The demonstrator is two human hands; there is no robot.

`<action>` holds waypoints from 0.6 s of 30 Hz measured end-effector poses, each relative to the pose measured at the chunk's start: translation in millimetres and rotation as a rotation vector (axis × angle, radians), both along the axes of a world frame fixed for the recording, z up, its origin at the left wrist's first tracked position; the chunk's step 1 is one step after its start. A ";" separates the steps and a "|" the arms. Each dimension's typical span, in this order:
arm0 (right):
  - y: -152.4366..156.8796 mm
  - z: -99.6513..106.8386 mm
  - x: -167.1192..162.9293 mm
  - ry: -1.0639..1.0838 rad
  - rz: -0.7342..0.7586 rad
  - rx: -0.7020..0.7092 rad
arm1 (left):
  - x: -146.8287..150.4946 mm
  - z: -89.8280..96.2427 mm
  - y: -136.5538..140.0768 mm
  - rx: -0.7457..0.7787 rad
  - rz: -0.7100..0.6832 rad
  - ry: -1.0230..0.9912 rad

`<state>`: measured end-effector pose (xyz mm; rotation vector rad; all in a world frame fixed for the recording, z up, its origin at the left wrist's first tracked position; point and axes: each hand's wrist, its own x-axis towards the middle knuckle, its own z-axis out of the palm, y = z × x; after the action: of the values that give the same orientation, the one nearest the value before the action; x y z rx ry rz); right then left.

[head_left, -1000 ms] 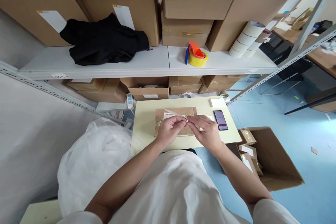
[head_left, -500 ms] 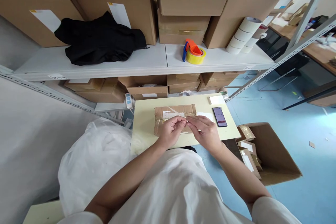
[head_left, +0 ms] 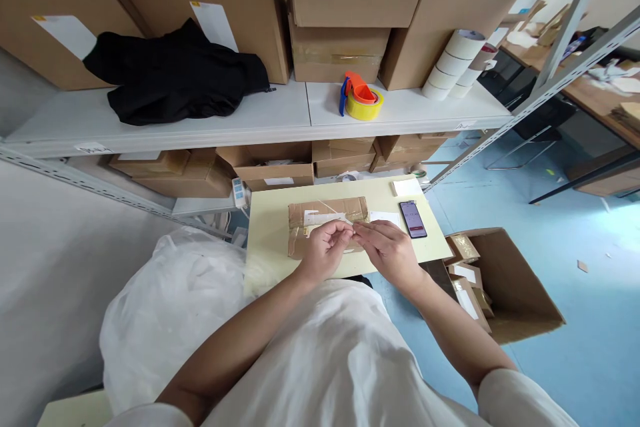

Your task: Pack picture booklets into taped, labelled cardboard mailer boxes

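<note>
Above the near side of a taped cardboard box (head_left: 297, 215), my left hand (head_left: 325, 250) and my right hand (head_left: 390, 253) meet at the fingertips. Both are pinched closed around something small and pale, mostly hidden by the fingers. A white label (head_left: 317, 217) is on the box top, and a thin pale strip (head_left: 329, 207) crosses it. My forearms and hands cover the near edge of the box. Just beyond my right hand, a white paper (head_left: 386, 217) lies on the pale yellow table (head_left: 265, 227).
A phone (head_left: 413, 220) and a white paper stack (head_left: 407, 187) lie at the table's right. An open carton (head_left: 525, 280) holding small boxes stands right; a white plastic bag (head_left: 165, 320) bulges left. The shelf (head_left: 290, 113) bears a tape dispenser (head_left: 363, 100), tape rolls and black cloth (head_left: 185, 73).
The whole view has shifted slightly, with the surroundings moving left in the picture. My hands keep their pinch over the box, the right fingers lying a little flatter.
</note>
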<state>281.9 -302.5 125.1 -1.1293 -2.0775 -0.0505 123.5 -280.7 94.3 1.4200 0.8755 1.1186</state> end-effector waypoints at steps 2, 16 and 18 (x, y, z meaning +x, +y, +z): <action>0.1 -1.8 0.0 0.033 -0.007 -0.028 | 1.3 -0.4 -0.8 0.039 0.021 0.034; 15.7 -17.8 15.1 0.742 -0.025 -0.696 | 10.1 -5.8 5.1 0.237 0.084 0.185; 24.4 -24.5 21.7 0.842 -0.018 -0.745 | 3.8 -13.8 6.5 0.160 0.132 0.193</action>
<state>303.5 -278.2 100.7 -1.2705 -1.3126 1.0781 127.4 -274.2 80.5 1.6420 1.0482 1.1852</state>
